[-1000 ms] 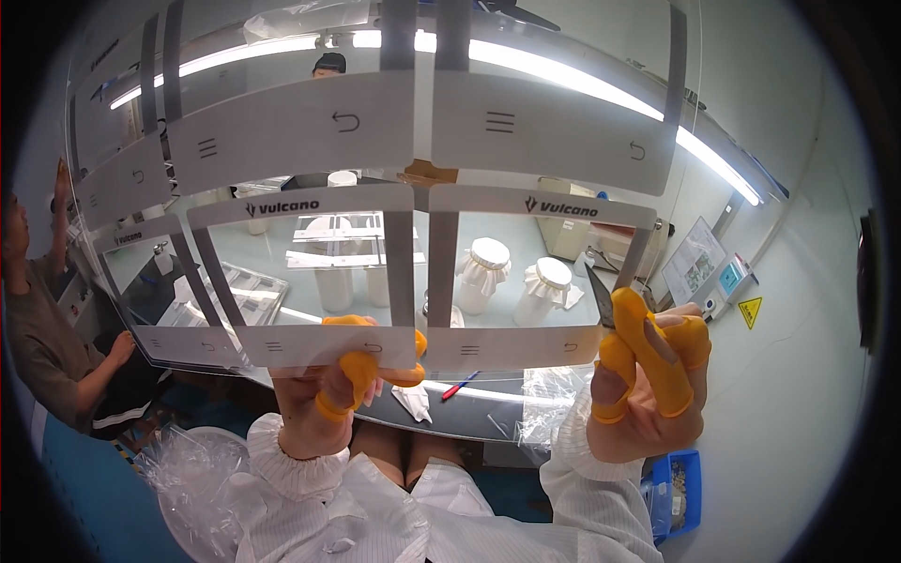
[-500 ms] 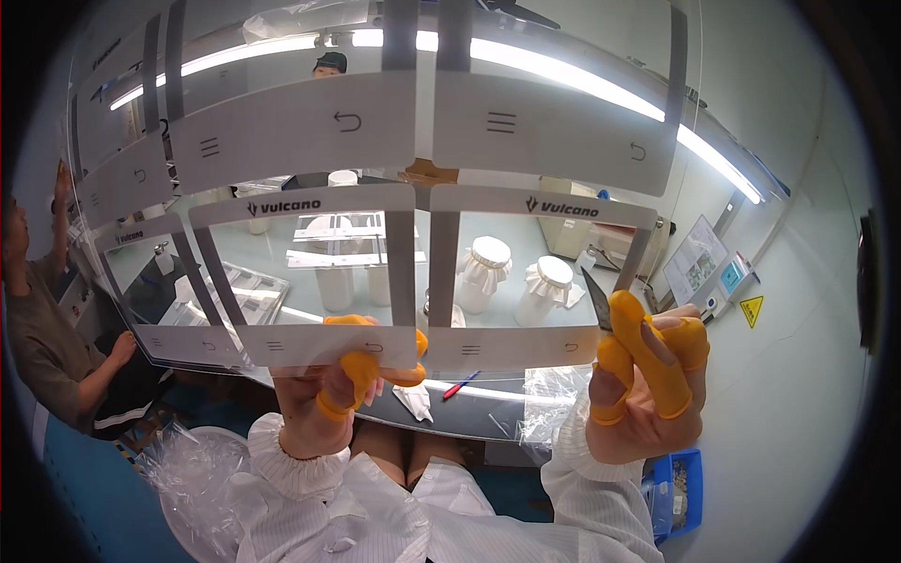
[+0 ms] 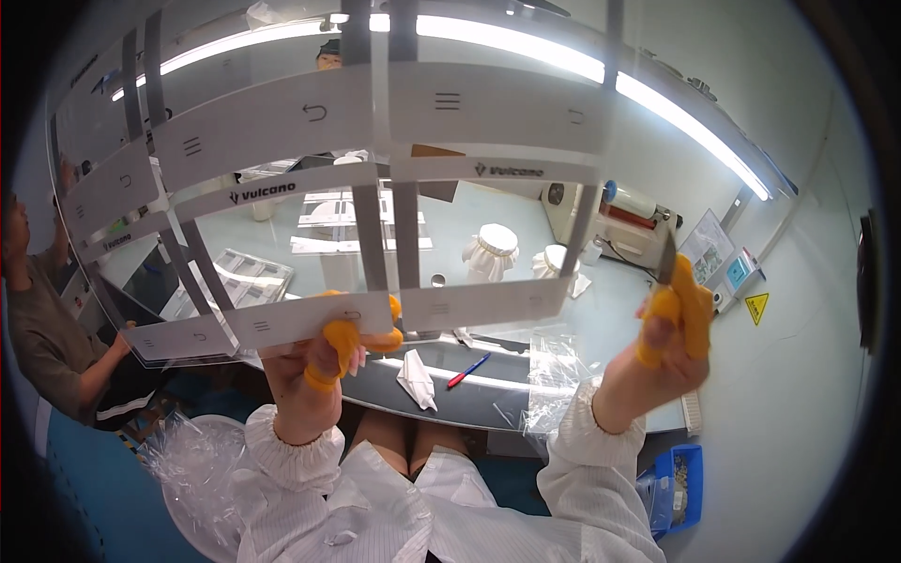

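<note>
A large clear sheet (image 3: 253,141) stands raised in front of me. Rows of white-and-grey printed frames with transparent windows cover it. My left hand (image 3: 324,368), with orange finger cots on, pinches its lower edge at a bottom white band. To the right of the sheet is my right hand (image 3: 668,352), also in orange finger cots. Its closed fingers hold a slim pointed metal blade (image 3: 667,261) tip up, apart from the sheet. Motion blurs the blade, and its handle is hidden in the fingers.
On the table are cloth-covered jars (image 3: 492,249), a white folded cloth (image 3: 416,380), a red-blue pen (image 3: 468,371), clear plastic film (image 3: 554,380) and a roller machine (image 3: 615,220). A blue bin (image 3: 690,488) is low right, a film-filled bin (image 3: 202,479) low left. Another person (image 3: 56,328) is at left.
The sheet has shifted left and slightly up with my left hand. My right hand has moved right, away from the sheet's edge, still holding the blade.
</note>
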`<state>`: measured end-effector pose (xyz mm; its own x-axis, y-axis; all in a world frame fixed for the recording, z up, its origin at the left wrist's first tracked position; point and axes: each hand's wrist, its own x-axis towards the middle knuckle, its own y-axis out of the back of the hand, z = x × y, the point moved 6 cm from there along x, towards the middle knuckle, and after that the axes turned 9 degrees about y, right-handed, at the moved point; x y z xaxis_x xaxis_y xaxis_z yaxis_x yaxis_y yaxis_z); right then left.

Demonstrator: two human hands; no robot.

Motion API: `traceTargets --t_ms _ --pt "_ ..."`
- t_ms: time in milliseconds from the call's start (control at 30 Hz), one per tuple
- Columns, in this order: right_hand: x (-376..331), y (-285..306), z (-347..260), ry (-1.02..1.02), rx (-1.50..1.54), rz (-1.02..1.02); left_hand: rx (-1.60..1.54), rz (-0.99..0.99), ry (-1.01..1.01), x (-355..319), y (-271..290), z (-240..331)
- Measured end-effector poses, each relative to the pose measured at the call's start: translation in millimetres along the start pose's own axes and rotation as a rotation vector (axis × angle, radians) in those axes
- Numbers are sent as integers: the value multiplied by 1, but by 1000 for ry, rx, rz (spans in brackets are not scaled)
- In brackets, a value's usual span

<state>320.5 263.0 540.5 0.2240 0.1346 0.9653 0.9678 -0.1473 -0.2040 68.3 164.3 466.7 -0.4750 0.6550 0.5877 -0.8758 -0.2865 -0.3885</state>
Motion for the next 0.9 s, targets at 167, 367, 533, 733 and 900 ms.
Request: traceTargets --t_ms 167,367,533,733,900 --pt "-178 -41 137 -762 127 -528 38 11 -31 -2 17 -3" --pt "-347 -35 211 -723 -216 -943 15 2 34 4 19 -8" --pt "-379 -74 197 -624 -123 -1077 60 46 51 -3 26 -10" --pt "-412 -106 188 -752 -231 -1213 75 3 11 -3 29 -6" --pt "-408 -136 171 -971 267 -1216 41 45 52 -1 39 -6"
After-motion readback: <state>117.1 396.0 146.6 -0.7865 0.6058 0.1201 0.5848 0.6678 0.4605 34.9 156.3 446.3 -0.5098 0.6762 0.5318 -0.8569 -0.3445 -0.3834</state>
